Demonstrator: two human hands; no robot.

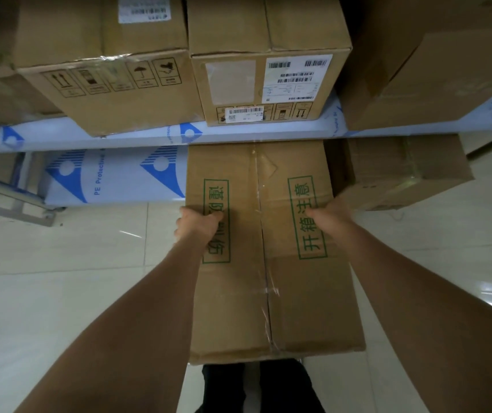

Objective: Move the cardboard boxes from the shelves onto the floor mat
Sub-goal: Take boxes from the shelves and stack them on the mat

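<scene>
Both hands on a long cardboard box.

Left hand (198, 226) clamped on the left edge of the long box (265, 257), thumb on top. Right hand (332, 217) clamped on the right edge. Far end tucked under the shelf (155, 137), near end sticking out above the tile floor (60, 263). More boxes (268, 81) up on the shelf.

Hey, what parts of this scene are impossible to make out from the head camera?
- Far end of the long box: hidden under the upper shelf.
- Fingers of the left hand and right hand: wrapped over the box's sides.
- Floor mat: not in view.
- Shipping label text: too small.
</scene>
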